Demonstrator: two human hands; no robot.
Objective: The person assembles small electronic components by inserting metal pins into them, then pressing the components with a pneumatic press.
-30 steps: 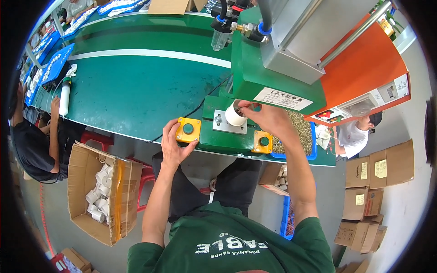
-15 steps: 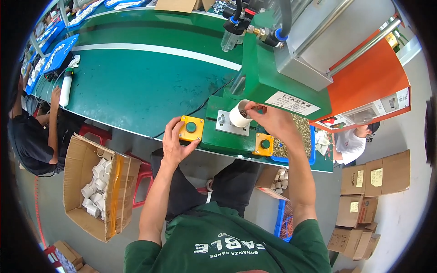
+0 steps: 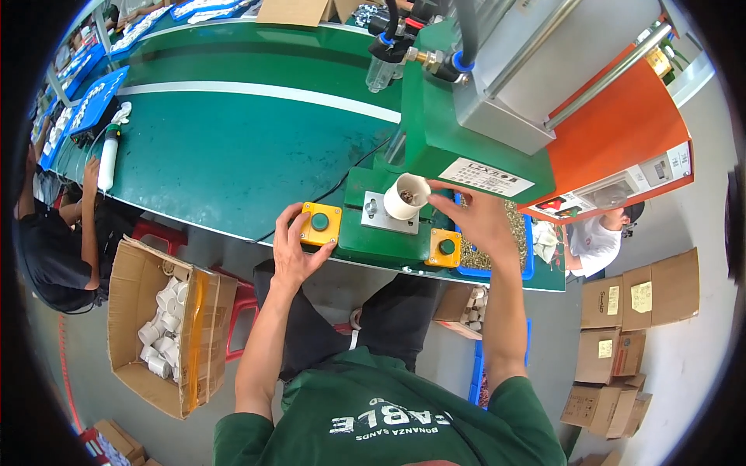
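Observation:
A white plastic cup-shaped part stands on the metal fixture plate of a green press. Small brass-coloured pieces lie inside it. Beside the cup's right side is my right hand, thumb and fingers apart with nothing visible between them; whether a fingertip touches the rim I cannot tell. My left hand is spread around the lower left of a yellow box with a green button, its thumb along the lower edge. A second yellow button box sits below my right hand.
A blue tray of small brass-coloured pieces stands at the table's right. White parts fill a cardboard box at lower left; another box is under the table edge. An orange cabinet adjoins the press. Other people sit left and right.
My right hand has drawn back from the cup's mouth to its right side, and its pinched fingers have opened. The pieces inside now show. My left hand stays at the button box.

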